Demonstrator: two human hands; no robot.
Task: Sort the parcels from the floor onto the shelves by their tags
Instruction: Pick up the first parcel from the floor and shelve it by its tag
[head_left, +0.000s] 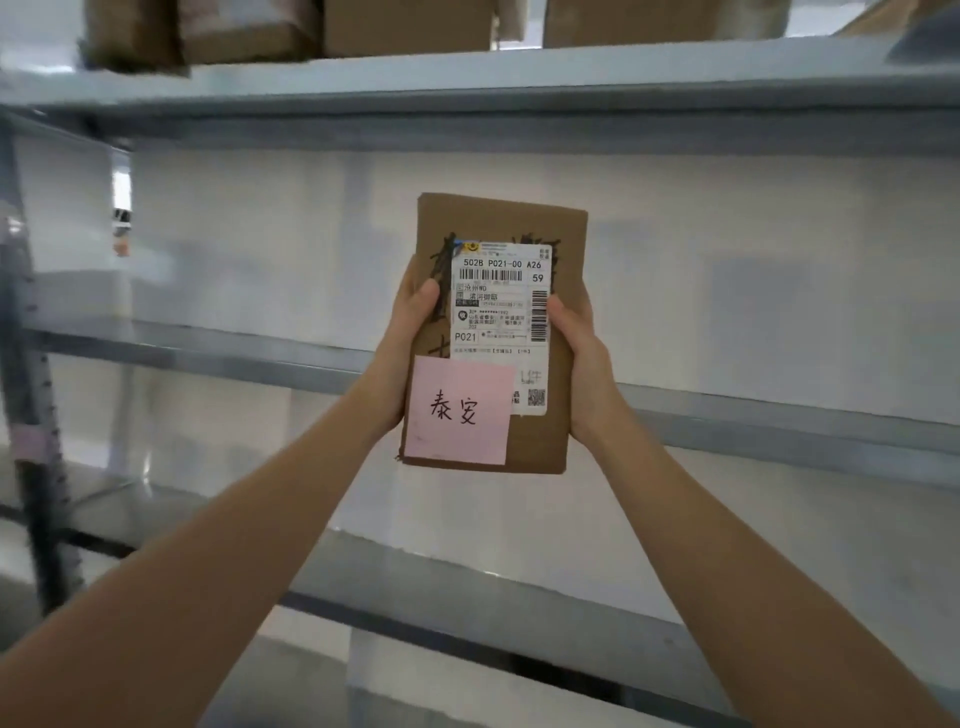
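While I hold the parcel upright in front of the shelving, I can judge how it will behave from the way it sits between my two hands. It is a flat brown cardboard packet, taller than wide, with square edges and no sag that I can see, so I take it to be stiff and fairly light. My left hand grips its left edge, thumb laid over the front just beside the white shipping label, the fingers wrapped behind and out of sight. My right hand clamps the opposite edge the same way, thumb touching the label's barcode side. Both hands are closed on the packet; neither is free. A pink sticky note with handwritten characters is stuck to the lower left corner of the front, overlapping the label's bottom edge, and I would keep my thumbs off it, since it looks only lightly stuck and is the tag I sort by. The long side edges seem the best purchase: bare cardboard should not slip, whereas the label may be slick. Behind the packet runs a bare grey middle shelf; more cardboard boxes stand on the top shelf above. One hand would probably suffice to set it down.
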